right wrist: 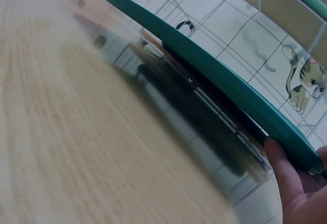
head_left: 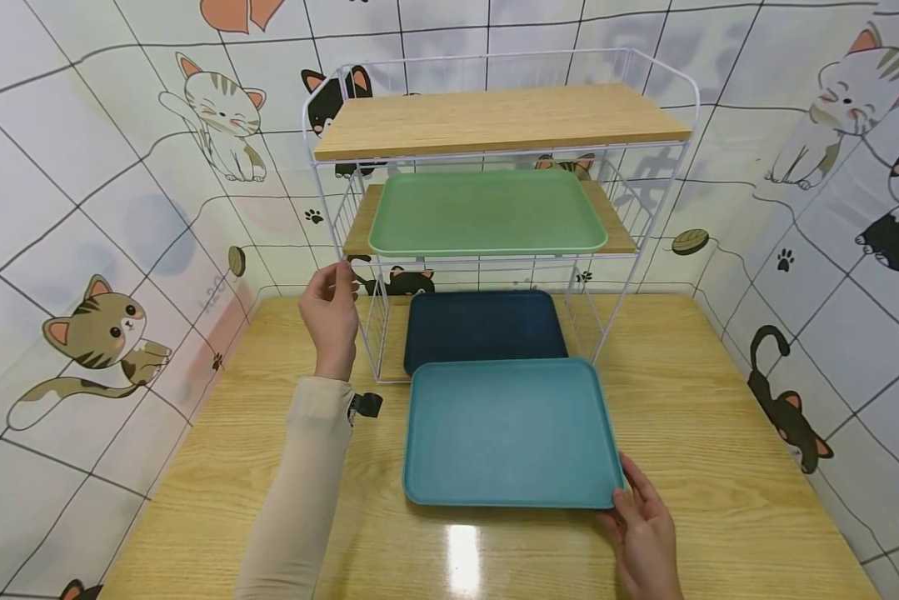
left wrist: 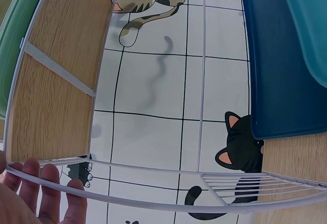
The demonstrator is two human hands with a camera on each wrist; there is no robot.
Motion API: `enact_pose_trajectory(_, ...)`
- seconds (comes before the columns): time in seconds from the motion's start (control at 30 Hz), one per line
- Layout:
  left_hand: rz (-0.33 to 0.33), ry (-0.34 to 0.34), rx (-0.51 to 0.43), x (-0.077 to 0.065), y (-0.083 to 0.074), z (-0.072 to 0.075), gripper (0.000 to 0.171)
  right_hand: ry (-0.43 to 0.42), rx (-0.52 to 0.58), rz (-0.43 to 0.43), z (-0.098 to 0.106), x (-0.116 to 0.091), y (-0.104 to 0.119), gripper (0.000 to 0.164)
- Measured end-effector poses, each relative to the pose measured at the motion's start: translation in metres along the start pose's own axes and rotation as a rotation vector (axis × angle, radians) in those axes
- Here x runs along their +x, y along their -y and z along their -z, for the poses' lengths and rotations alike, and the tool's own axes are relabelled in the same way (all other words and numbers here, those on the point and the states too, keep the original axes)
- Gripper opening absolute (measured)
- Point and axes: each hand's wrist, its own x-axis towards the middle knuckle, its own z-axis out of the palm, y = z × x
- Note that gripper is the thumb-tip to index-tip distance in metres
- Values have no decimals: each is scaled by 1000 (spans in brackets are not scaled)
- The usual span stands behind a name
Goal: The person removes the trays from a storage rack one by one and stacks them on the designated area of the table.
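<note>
My left hand (head_left: 331, 312) grips the front left post of a white wire rack (left wrist: 153, 203), fingers behind the wire beside the middle shelf. At its front right corner, my right hand (head_left: 647, 533) holds a teal tray (head_left: 509, 433), thumb and fingers on opposite faces. The right wrist view has this tray edge-on, raised above the table, its far edge toward the rack's lower level. Inside that level lies a navy tray (head_left: 486, 325), its front edge overlapped by the teal one in the head view. A light green tray (head_left: 486, 212) rests on the middle shelf.
The rack's top holds a wooden board (head_left: 501, 121). It stands on a wood-grain table (head_left: 719, 467) against walls (head_left: 786, 208) covered in cat-patterned tiles. A small dark device (head_left: 367, 405) is worn at the left wrist.
</note>
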Motion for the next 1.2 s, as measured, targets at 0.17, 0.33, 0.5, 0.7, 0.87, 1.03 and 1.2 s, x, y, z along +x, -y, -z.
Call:
enact_pose_trajectory(0.17,10,-5,5,1,1,0,31,-47,-15,-58,-1,1,-3,56)
enact_pose_trajectory(0.33,-3,-1,-9,0,2,0,31,-59,-34,-73,-1,2,-7,56)
enact_pose_trajectory(0.5,-12,6,-20,-1,4,1,31,-49,-26,-65,0,2,-11,56)
enact_pose_trajectory(0.7,-10,4,-23,0,4,0,33,-45,-29,-76,2,1,-13,57)
enact_pose_trajectory(0.87,-1,-11,-7,0,2,0,32,-54,-36,-87,2,0,-14,57)
enact_pose_trajectory(1.03,14,-18,3,1,2,-1,28,-59,-53,-98,2,-1,-16,57)
enact_pose_trajectory(1.2,20,-16,4,-4,-8,-2,26,-69,-57,-100,2,-3,-17,57)
